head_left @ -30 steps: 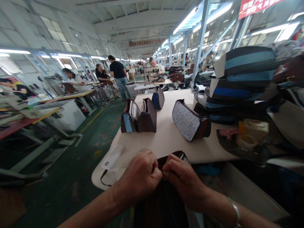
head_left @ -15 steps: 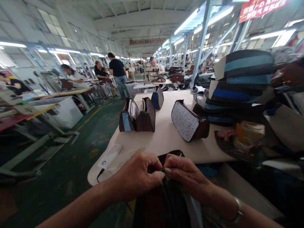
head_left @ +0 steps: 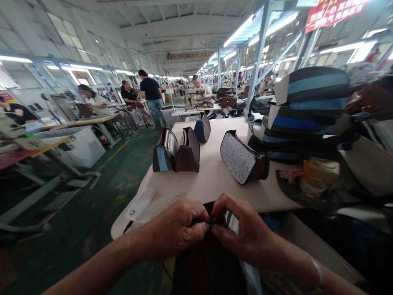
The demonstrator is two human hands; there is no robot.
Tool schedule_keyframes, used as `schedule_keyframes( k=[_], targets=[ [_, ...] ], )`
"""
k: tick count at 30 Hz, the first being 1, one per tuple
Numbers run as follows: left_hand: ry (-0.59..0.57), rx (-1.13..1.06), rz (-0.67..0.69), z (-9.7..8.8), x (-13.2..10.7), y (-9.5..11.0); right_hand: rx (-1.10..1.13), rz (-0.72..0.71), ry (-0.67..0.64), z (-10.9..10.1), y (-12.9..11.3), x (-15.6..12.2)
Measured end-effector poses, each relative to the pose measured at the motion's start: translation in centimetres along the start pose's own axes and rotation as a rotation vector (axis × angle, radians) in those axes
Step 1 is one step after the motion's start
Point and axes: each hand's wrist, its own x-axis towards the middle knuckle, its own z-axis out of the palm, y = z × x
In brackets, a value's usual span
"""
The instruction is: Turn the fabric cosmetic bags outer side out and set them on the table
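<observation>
The left hand (head_left: 175,229) and right hand (head_left: 242,231) meet at the near edge of the table, both gripping the upper edge of a dark brown pouch (head_left: 208,262). The pouch hangs upright below the table edge, and its smooth body falls out of view at the bottom of the frame. The fingers (head_left: 201,225) of both hands are closed in a narrow pinch, with the fingertips and thumbs holding the pouch's edge at its centre. A thin metal bangle (head_left: 315,270) circles the right wrist. Compared with the frame half a second earlier, the right-hand fingers are more arched and a pale striped band (head_left: 231,222) now shows beside them.

On the cream table top (head_left: 215,192), a flat white plastic strip (head_left: 139,203) lies to the left of the hands. Farther on stand two brown trapezoidal pouches with blue panels (head_left: 175,151), a third pouch with a blue panel (head_left: 202,128), and a pale speckled pouch with a brown end (head_left: 238,157) (all upright). Striped blue-and-black bags (head_left: 310,110) are stacked at the right. Beyond the table, a person (head_left: 198,84) sits at a sewing machine (head_left: 192,96).
</observation>
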Motion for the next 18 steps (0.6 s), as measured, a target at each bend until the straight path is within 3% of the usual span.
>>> schedule_keyframes(
  k=[5, 11, 18],
  targets=[
    [-0.056, 0.020, -0.012, -0.6, -0.1, 0.3, -0.296, -0.005, -0.043, -0.3, -2.1, 0.1],
    [-0.064, -0.017, -0.028, -0.5, -0.3, 0.3, -0.445, -0.019, -0.116, -0.2, -3.2, 0.3],
    [-0.006, -0.053, -0.017, 0.1, -0.4, 0.6, -0.596, -0.184, -0.102, 0.8, -3.2, 0.2]
  ],
)
